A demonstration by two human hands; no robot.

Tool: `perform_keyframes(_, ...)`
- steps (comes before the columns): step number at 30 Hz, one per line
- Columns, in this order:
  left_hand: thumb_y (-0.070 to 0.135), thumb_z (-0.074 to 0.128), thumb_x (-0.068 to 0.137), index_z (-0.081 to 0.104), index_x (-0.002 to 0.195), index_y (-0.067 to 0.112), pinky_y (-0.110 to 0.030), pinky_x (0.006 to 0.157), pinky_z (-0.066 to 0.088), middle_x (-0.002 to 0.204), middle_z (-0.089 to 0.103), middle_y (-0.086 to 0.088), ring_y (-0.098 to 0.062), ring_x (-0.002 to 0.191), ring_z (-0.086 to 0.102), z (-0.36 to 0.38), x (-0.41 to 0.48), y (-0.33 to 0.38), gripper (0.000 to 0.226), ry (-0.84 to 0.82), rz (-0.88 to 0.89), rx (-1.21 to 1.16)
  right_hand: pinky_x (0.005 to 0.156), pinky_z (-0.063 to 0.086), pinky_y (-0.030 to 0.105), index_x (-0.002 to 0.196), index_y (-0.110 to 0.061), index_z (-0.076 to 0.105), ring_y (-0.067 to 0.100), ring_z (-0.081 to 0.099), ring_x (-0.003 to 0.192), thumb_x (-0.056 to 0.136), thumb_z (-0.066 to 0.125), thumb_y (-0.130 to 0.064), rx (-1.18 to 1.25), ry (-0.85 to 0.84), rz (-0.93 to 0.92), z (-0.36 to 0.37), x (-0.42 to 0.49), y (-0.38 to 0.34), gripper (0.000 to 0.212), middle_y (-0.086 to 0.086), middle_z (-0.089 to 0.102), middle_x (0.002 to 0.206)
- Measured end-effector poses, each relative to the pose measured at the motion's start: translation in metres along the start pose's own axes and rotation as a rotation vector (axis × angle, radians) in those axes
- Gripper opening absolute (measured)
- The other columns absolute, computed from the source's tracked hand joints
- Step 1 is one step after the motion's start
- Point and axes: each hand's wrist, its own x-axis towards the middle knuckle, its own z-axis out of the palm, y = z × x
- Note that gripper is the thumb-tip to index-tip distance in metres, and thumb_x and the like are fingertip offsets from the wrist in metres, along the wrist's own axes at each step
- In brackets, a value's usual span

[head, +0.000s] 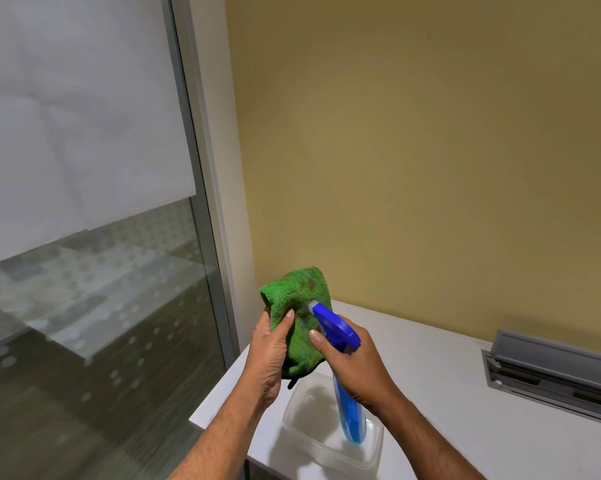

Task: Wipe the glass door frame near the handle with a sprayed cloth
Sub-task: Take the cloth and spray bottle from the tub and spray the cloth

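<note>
Clear tub (330,441) sat at the near corner of the white counter (465,393); a knock could send it off. Above it, right hand (357,368) clenched the spray bottle (337,334), nozzle almost touching the green cloth (295,323) pinched in the left hand (271,351). Risk: overspray, drips. Open room lay left toward the door frame (202,188); handle not in view

Views: one only, worn on the person's head.
Facing: forward and down, toward a yellow wall (430,150).
Nearness: close; both forearms enter from the bottom edge.
Beyond the fingers: wall.
Left of the fingers: glass panel (84,237).
Below the fingers: white table (465,393).
Shared: nothing, single view.
</note>
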Motion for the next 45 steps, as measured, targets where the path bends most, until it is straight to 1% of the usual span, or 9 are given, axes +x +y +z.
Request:
perform_keyframes(8,0.013,0.058,0.103,0.061,0.136,0.015,-0.036,0.084,0.064,0.126,0.075,-0.011,-0.025,0.113,0.074,0.006,0.002,0.006,0.034,-0.001,-0.014,-0.020,0.059,0.042,0.011,0.096,-0.018,0.069,0.002,0.045,0.057,0.094,0.072,-0.026,-0.029,-0.020,-0.005,-0.007,-0.008,0.000,0.008,-0.015,0.052,0.062)
perform_keyframes(16,0.012,0.058,0.103,0.061,0.136,0.014,-0.035,0.068,0.064,0.118,0.078,-0.007,-0.017,0.096,0.078,0.007,0.009,0.012,0.033,0.111,0.025,-0.223,0.060,0.040,0.014,0.090,-0.024,0.066,0.004,0.043,0.058,0.094,0.071,-0.030,-0.088,-0.028,0.015,-0.008,-0.018,0.024,0.008,-0.017,0.051,0.062)
perform_keyframes(23,0.012,0.058,0.103,0.059,0.137,0.015,-0.034,0.074,0.064,0.115,0.079,0.000,-0.019,0.111,0.074,-0.003,0.015,0.013,0.034,0.160,0.084,-0.243,0.061,0.040,0.020,0.087,-0.015,0.062,0.010,0.043,0.062,0.094,0.071,-0.026,-0.059,0.010,0.014,-0.002,-0.010,0.044,0.016,-0.006,0.051,0.068)
perform_keyframes(26,0.013,0.058,0.103,0.058,0.139,0.014,-0.033,0.075,0.064,0.119,0.078,-0.001,-0.016,0.107,0.075,-0.006,0.016,0.013,0.036,0.156,0.097,-0.217,0.063,0.041,0.020,0.089,-0.015,0.063,0.011,0.044,0.063,0.094,0.071,-0.026,-0.043,0.010,0.009,-0.001,-0.006,0.054,0.014,-0.003,0.052,0.070)
perform_keyframes(32,0.011,0.056,0.104,0.059,0.139,0.017,-0.036,0.079,0.065,0.117,0.077,0.001,-0.014,0.102,0.076,-0.015,0.016,-0.001,0.036,0.139,0.120,-0.149,0.060,0.042,0.021,0.096,-0.015,0.069,0.011,0.045,0.059,0.093,0.072,-0.022,0.099,0.229,0.106,-0.012,-0.005,0.086,0.008,-0.003,0.053,0.065)
perform_keyframes(35,0.012,0.056,0.104,0.059,0.137,0.020,-0.039,0.083,0.065,0.119,0.077,0.001,-0.013,0.101,0.077,-0.023,0.014,-0.010,0.034,0.136,0.096,-0.132,0.062,0.045,0.021,0.099,-0.017,0.070,0.011,0.050,0.063,0.093,0.073,-0.021,0.117,0.256,0.130,-0.013,-0.007,0.100,0.008,-0.001,0.059,0.070)
perform_keyframes(40,0.013,0.056,0.104,0.057,0.141,0.019,-0.045,0.091,0.061,0.128,0.074,-0.002,-0.017,0.111,0.074,-0.033,0.013,-0.022,0.038,0.139,0.064,-0.119,0.061,0.046,0.017,0.097,-0.021,0.071,0.014,0.052,0.066,0.092,0.074,-0.021,0.153,0.311,0.160,-0.016,0.000,0.119,0.006,0.000,0.061,0.074)
perform_keyframes(43,0.012,0.056,0.104,0.058,0.140,0.019,-0.041,0.089,0.062,0.122,0.076,0.001,-0.013,0.105,0.075,-0.036,0.012,-0.029,0.036,0.140,0.053,-0.117,0.060,0.046,0.015,0.100,-0.020,0.071,0.015,0.052,0.067,0.092,0.074,-0.023,0.134,0.316,0.173,-0.016,0.002,0.132,0.009,0.000,0.062,0.074)
perform_keyframes(45,0.011,0.056,0.104,0.058,0.140,0.017,-0.036,0.081,0.065,0.118,0.077,0.002,-0.011,0.101,0.077,-0.038,0.011,-0.032,0.037,0.140,0.049,-0.121,0.059,0.047,0.015,0.102,-0.019,0.070,0.015,0.053,0.067,0.092,0.073,-0.024,0.124,0.326,0.181,-0.017,0.002,0.140,0.011,0.000,0.063,0.076)
